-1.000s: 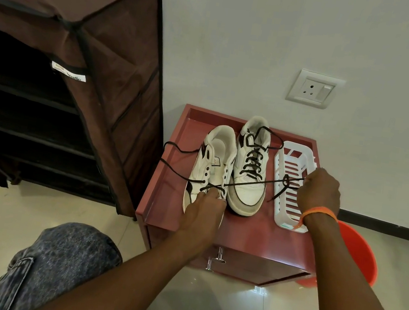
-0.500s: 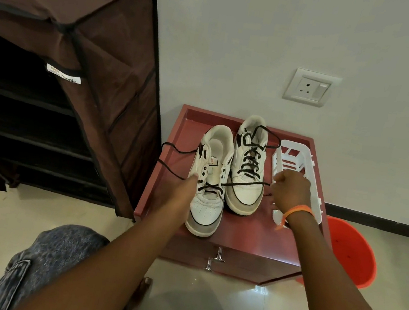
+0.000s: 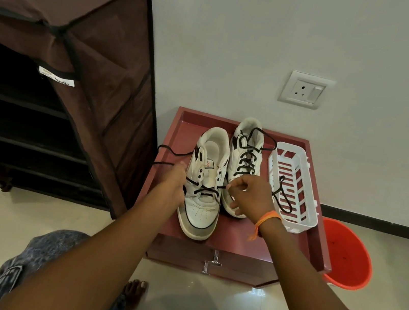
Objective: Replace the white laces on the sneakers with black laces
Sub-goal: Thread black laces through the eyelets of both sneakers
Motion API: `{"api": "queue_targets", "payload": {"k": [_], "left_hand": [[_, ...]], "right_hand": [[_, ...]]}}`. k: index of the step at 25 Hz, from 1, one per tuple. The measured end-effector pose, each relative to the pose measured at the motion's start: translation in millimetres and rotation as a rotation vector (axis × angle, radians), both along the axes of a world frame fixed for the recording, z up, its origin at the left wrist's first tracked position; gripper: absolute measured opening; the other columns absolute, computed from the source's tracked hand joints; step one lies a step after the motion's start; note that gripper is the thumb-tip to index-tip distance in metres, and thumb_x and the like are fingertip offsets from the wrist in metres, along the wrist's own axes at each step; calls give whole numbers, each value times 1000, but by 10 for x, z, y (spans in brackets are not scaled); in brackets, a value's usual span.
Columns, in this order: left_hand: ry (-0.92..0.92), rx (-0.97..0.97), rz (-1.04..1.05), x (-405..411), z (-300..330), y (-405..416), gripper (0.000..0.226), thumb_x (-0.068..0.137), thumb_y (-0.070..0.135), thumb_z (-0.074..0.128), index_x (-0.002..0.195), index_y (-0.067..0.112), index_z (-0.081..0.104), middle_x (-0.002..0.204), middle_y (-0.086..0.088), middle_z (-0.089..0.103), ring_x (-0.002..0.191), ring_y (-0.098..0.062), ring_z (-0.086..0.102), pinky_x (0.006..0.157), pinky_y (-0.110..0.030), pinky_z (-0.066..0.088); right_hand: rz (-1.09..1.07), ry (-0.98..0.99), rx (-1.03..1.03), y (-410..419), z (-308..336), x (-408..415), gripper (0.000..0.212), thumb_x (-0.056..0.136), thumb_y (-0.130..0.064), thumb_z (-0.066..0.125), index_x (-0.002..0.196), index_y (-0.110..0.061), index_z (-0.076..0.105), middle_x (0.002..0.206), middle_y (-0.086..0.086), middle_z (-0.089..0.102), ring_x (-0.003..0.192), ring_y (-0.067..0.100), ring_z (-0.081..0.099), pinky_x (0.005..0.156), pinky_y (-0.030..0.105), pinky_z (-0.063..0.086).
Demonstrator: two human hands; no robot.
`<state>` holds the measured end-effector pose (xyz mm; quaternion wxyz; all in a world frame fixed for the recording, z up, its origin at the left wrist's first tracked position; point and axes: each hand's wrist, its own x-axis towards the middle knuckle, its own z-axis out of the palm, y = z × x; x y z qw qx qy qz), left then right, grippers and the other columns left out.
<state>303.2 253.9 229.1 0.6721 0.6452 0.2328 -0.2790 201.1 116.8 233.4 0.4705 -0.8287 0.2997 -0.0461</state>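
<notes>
Head view: near sneaker (image 3: 204, 189) on red cabinet (image 3: 233, 235), lengthwise, toe toward camera. Left hand (image 3: 172, 182) and right hand (image 3: 251, 196) each pinch its black lace (image 3: 203, 190).

The left hand (image 3: 172, 184) covers the near sneaker's (image 3: 205, 182) left side, so can't tell how its fingers sit on the black lace (image 3: 203, 189). The right hand (image 3: 250, 197) blocks the toe of the far sneaker (image 3: 248, 151). The fabric shoe rack (image 3: 61, 51) is chopped off at the left edge, its label (image 3: 56, 76) too blurry to read properly.
</notes>
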Motion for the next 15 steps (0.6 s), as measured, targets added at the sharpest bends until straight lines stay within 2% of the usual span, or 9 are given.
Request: {"api": "queue_targets", "payload": {"k": [2, 3, 5, 7, 9, 11, 13, 15], "left_hand": [[-267, 14, -26, 62, 50, -18, 30, 101, 33, 45, 87, 19, 68, 83, 1, 68, 86, -20, 68, 83, -38, 57], [-412, 9, -83, 35, 145, -27, 31, 103, 32, 43, 87, 19, 67, 86, 1, 71, 86, -17, 68, 86, -38, 56], [-666, -50, -270, -74, 364, -49, 31, 104, 25, 40, 92, 14, 66, 85, -1, 72, 76, -11, 66, 77, -27, 55], [-808, -60, -547, -169, 513, -48, 32, 105, 21, 39, 94, 10, 66, 82, -4, 71, 72, -11, 66, 72, -26, 54], [-832, -6, -816, -213, 477, -29, 32, 106, 20, 40, 93, 8, 67, 84, -8, 72, 74, -17, 68, 74, -32, 56], [-813, 93, -1000, -247, 395, 3, 30, 105, 18, 41, 92, 7, 66, 83, -9, 72, 73, -21, 70, 75, -35, 58], [-745, 179, -1083, -267, 363, 33, 30, 104, 14, 41, 90, 3, 65, 77, -7, 69, 66, -19, 67, 70, -33, 55], [-659, 256, -1135, -212, 332, 90, 27, 103, 7, 41, 91, -2, 64, 73, -4, 65, 58, -9, 62, 65, -30, 54]], "right_hand": [[-87, -84, 238, 43, 95, 31, 20, 92, -18, 64, 84, 0, 68, 79, 19, 69, 55, 21, 61, 49, 29, 52], [-131, -141, 336, 61, 156, 52, 29, 93, -27, 63, 89, 1, 69, 82, 16, 68, 60, 18, 59, 54, 29, 52], [-160, -225, 470, 70, 283, 130, 45, 94, -43, 57, 94, 0, 71, 85, 11, 69, 72, 18, 57, 69, 33, 51], [-75, -210, 601, 75, 368, 183, 53, 94, -56, 49, 91, -8, 72, 80, 6, 68, 78, 19, 56, 74, 35, 47], [34, -128, 770, 116, 396, 184, 44, 93, -55, 49, 86, -17, 69, 68, 2, 59, 71, 17, 55, 73, 34, 45], [44, -114, 901, 118, 387, 162, 31, 95, -42, 53, 84, -15, 65, 75, 5, 57, 66, 17, 53, 68, 33, 46], [4, -162, 1010, 32, 417, 139, 28, 99, -32, 47, 81, -16, 61, 81, 4, 62, 68, 18, 58, 64, 31, 47], [-124, -259, 1164, -126, 494, 118, 29, 101, -30, 44, 78, -18, 57, 79, -1, 66, 79, 18, 63, 72, 33, 51]]}}
